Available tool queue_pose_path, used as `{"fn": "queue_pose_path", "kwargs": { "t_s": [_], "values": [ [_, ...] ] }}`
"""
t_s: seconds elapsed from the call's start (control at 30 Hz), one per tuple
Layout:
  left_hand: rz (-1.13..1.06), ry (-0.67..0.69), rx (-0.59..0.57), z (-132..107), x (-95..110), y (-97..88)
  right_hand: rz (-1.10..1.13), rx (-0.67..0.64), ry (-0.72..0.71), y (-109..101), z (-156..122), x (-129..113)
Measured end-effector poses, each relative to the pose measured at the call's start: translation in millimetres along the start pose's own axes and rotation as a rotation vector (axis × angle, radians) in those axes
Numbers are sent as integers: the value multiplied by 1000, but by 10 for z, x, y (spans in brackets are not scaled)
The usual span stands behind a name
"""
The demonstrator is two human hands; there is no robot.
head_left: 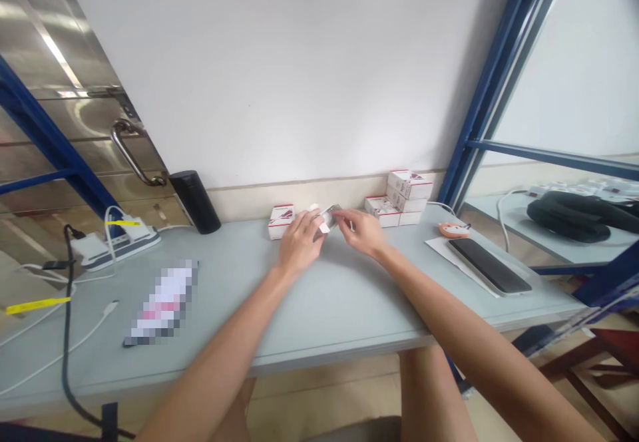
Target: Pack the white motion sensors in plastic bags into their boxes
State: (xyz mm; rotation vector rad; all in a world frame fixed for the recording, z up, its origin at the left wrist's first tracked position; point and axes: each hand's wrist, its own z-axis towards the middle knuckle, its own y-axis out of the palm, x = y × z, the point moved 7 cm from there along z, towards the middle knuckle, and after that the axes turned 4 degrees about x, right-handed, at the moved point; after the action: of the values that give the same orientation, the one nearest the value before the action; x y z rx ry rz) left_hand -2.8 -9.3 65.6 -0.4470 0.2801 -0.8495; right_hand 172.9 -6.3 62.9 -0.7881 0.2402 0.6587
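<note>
Silver packet (327, 218) with white tabs is pinched at both ends by the closed fingers of the left hand (299, 243) and right hand (362, 232), kept steady just above a grey desk (349, 312), beside a white-and-red box (281, 222); similar boxes (399, 197) are stacked nearby.

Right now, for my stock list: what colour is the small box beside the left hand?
The small box is white with red markings, clearest in the head view.

A black flask (194, 202) sits on the pale table (349, 309) near a white power strip (116, 246).
</note>
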Motion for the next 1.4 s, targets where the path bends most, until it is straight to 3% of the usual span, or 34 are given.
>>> {"fn": "queue_pose_path", "kwargs": {
  "t_s": [0.17,0.4,0.53,0.73,0.93,1.2,1.4],
  "values": [
    [6,65,1,-22,77,48,-16,-19,186,149,-16,157],
    [16,141,-99,-88,186,196,212,70,417,190,-64,323],
    [6,184,-141,-87,236,218,288,87,389,211,-30,386],
    [-42,52,-13,-104,124,172,387,65,296,208,-9,276],
    [-188,-96,-323,-177,-55,372,367,89,326,133,23,367],
    [-272,-141,-300,-86,9,332,407,228,350,-67,76,446],
    [-214,-150,-344,-75,33,308,390,367,367,-187,65,506]
  ]
}}
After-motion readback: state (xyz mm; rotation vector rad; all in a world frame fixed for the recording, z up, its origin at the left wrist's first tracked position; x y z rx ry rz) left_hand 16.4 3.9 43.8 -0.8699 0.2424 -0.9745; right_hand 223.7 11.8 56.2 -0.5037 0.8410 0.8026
